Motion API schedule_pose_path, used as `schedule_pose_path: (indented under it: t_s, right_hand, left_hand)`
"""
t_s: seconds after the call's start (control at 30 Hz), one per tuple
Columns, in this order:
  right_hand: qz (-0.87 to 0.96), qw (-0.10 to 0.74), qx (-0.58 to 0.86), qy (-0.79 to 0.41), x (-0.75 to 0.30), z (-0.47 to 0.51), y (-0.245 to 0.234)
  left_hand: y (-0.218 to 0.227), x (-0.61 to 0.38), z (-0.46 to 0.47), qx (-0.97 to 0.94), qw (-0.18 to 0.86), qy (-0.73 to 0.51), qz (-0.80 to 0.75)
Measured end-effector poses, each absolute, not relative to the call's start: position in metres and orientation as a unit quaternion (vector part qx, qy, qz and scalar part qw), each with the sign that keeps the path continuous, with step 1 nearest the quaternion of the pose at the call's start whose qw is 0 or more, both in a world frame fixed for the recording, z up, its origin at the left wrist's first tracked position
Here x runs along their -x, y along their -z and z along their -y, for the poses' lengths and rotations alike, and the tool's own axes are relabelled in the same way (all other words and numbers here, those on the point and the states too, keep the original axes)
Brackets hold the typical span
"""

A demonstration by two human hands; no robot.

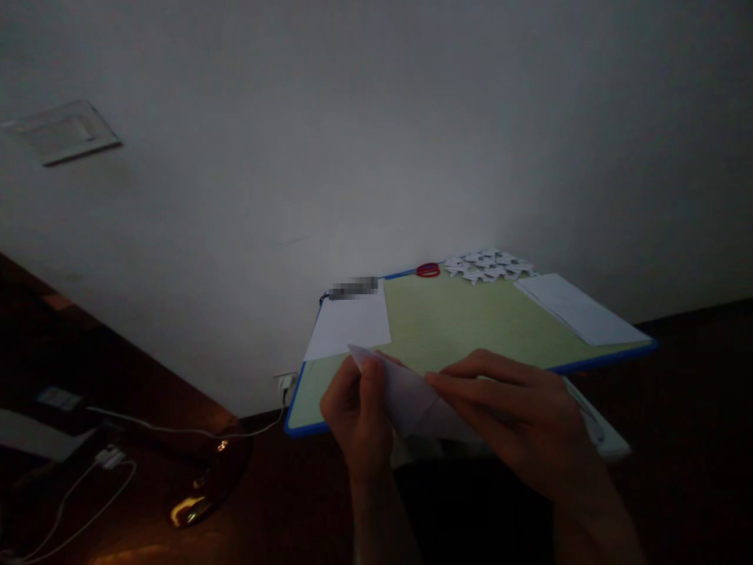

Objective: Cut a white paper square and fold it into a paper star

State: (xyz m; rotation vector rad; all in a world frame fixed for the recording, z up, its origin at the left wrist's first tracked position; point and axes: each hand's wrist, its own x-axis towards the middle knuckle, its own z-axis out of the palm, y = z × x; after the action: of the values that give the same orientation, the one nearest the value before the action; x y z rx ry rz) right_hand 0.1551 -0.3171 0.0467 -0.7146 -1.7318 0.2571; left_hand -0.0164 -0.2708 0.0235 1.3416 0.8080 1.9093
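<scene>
A folded sheet of white paper point(420, 404) is held up in front of me, above the near edge of the table. My left hand point(361, 408) pinches it near its pointed left corner, with the thumb on top. The fingers of my right hand point(518, 408) close on its upper right edge and cover part of that side. Behind the paper lies the pale green tabletop point(464, 314) with its blue rim. Flat on its left part is a white sheet point(350, 326).
Red-handled scissors point(428, 270) lie at the back edge, beside many small folded paper pieces point(488, 265). A stack of white paper point(582, 310) lies at the right. The wall point(376, 141) rises behind. A white cable point(194, 431) hangs from a socket point(285, 383) at left.
</scene>
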Motion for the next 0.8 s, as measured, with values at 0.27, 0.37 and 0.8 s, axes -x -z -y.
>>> schedule_pose_path:
  t_s: [0.27,0.37,0.8]
  right_hand:
    - [0.755,0.574,0.301,-0.098,-0.16,0.315,-0.042]
    - [0.758,0.575,0.293,-0.095,-0.16,0.315,-0.042]
    - [0.759,0.569,0.3,-0.104,-0.162,0.314,-0.041]
  left_hand:
    - [-0.027,0.016,0.267,-0.47,0.287,-0.78,-0.297]
    - [-0.028,0.015,0.268,-0.464,0.271,-0.787,-0.302]
    - [-0.037,0.012,0.268,-0.452,0.276,-0.794,-0.299]
